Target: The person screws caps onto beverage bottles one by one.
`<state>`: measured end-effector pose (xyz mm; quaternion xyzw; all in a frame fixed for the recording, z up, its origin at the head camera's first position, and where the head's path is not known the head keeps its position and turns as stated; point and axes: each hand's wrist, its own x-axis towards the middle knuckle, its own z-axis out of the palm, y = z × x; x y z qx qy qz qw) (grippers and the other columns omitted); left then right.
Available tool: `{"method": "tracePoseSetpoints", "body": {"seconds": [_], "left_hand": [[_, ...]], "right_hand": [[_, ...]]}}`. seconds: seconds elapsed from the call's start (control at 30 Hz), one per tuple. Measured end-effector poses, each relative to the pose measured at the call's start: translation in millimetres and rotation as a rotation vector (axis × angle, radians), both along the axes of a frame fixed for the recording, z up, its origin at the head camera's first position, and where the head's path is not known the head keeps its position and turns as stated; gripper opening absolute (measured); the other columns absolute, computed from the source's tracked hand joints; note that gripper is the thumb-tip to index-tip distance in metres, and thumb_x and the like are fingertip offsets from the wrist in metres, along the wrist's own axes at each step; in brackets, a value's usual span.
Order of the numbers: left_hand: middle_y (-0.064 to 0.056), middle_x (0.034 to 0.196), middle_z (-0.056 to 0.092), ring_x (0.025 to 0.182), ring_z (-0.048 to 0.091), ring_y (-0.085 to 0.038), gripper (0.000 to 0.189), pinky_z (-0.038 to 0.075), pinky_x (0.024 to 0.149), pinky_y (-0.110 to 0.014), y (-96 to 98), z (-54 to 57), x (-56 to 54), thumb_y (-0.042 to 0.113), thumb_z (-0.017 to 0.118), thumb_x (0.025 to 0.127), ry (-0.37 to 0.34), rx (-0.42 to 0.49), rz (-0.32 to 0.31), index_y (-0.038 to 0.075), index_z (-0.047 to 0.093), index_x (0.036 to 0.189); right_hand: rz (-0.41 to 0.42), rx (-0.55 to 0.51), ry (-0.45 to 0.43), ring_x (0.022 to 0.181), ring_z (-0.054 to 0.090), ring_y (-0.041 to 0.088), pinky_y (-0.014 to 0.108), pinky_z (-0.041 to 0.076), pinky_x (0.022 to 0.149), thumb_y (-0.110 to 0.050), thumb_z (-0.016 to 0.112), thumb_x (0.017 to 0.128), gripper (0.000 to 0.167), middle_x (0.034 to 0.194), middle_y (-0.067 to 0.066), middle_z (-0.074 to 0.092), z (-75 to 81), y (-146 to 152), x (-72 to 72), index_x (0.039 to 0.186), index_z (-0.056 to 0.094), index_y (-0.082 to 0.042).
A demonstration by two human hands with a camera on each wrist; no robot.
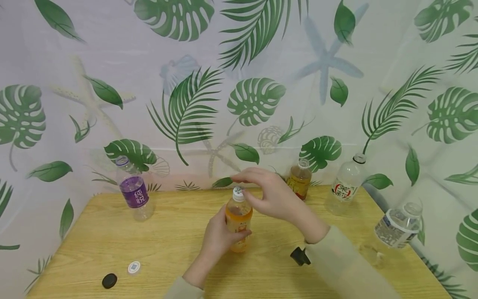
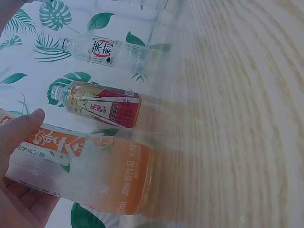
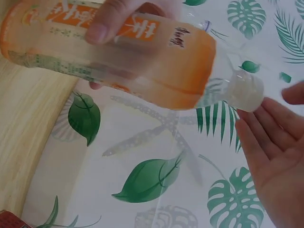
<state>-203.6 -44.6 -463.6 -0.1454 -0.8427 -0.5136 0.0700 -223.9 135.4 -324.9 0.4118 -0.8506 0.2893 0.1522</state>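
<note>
An orange-labelled tea bottle point(image 1: 239, 224) stands upright near the middle of the table, partly filled with liquid. My left hand point(image 1: 220, 232) grips it around the label, the thumb across its front. On its neck sits a white cap point(image 3: 247, 91). My right hand point(image 1: 274, 193) is held at the cap from the right, fingers extended behind it and thumb apart. In the right wrist view, the fingertips point(image 3: 243, 114) lie right at the cap's edge. The left wrist view shows the bottle's lower part, with the left thumb over the label.
A purple-labelled bottle point(image 1: 135, 192) stands at the back left. Capless at the back right are a yellow-and-red-labelled bottle point(image 1: 300, 180) and a clear bottle point(image 1: 345, 187). Another clear bottle point(image 1: 398, 226) is at the right edge. A black cap point(image 1: 109, 281), white cap point(image 1: 134, 268) and black object point(image 1: 300, 256) lie nearer.
</note>
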Motion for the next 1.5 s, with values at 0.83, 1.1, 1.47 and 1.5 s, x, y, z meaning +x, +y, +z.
{"method": "tracePoseSetpoints", "body": {"seconds": [0.83, 1.1, 1.47, 1.5], "left_hand": [[-0.019, 0.128, 0.073, 0.118, 0.071, -0.04, 0.069, 0.06, 0.099, -0.057, -0.2, 3.0, 2.4, 0.017, 0.096, 0.079, -0.017, -0.001, 0.024, 0.003, 0.058, 0.135], [-0.019, 0.129, 0.073, 0.119, 0.072, -0.039, 0.067, 0.06, 0.101, -0.056, 1.0, 1.1, 2.1, 0.014, 0.095, 0.081, -0.035, 0.039, -0.005, 0.002, 0.058, 0.135], [-0.021, 0.129, 0.073, 0.118, 0.072, -0.041, 0.072, 0.06, 0.1, -0.058, 0.9, 0.9, 1.6, 0.015, 0.096, 0.078, -0.005, 0.009, 0.016, 0.0, 0.058, 0.137], [-0.021, 0.129, 0.073, 0.118, 0.072, -0.041, 0.072, 0.06, 0.099, -0.058, 0.7, 0.8, 1.6, 0.015, 0.096, 0.078, -0.005, 0.006, 0.018, 0.0, 0.058, 0.137]], "right_hand": [[-0.259, 0.134, -0.002, 0.079, 0.07, 0.01, 0.025, 0.06, 0.072, -0.033, 0.09, 0.086, 0.024, 0.088, -0.003, 0.077, 6.7, -15.8, 5.0, 0.097, 0.081, -0.014], [-0.056, 0.123, 0.011, 0.104, 0.074, 0.019, 0.038, 0.063, 0.093, -0.016, 0.082, 0.094, 0.027, 0.114, 0.005, 0.078, 1.9, -2.3, -2.2, 0.119, 0.077, -0.007], [0.145, 0.156, -0.059, 0.113, 0.074, 0.023, 0.039, 0.064, 0.095, 0.001, 0.071, 0.099, 0.031, 0.126, 0.01, 0.076, 10.6, 4.5, -5.7, 0.129, 0.074, -0.006], [0.139, 0.163, -0.056, 0.112, 0.074, 0.023, 0.038, 0.063, 0.094, 0.0, 0.071, 0.099, 0.03, 0.125, 0.009, 0.076, 11.0, 4.3, -5.5, 0.129, 0.074, -0.006]]}}
